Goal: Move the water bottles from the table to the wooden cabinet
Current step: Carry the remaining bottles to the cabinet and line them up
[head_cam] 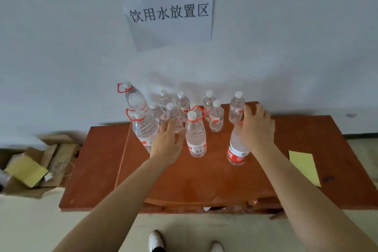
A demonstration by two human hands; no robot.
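1. On the reddish wooden cabinet top (204,178), our tabletop for this step, the water bottles (184,106) stand upright in a cluster near the back edge, close to the white wall (61,47).
2. We see three taller bottles with red loop handles at the neck: one at the rear left (135,98), one in front of it (144,129), and one toward the middle (195,137).
3. Our left hand (166,141) is stretched forward between the front-left handled bottle and the middle one, fingers loosely spread; its grip holds nothing that we can make out.
4. Our right hand (255,129) is curled over the top of a bottle with a red label (237,149), which stands apart from the cluster, nearer to us. The grip wraps the neck and shoulder, hiding the cap; the bottle leans slightly, and we cannot tell whether its base touches the wood.
5. Just behind that hand, a smaller bottle (236,108) stands at the right end of the back row.
6. A yellow sheet (304,168) lies on the right part of the tabletop, well apart from the bottles.
7. A paper sign (169,14) with printed characters hangs on the wall above the cluster.
8. Flattened cardboard (41,165) lies on the floor to the left of the cabinet.
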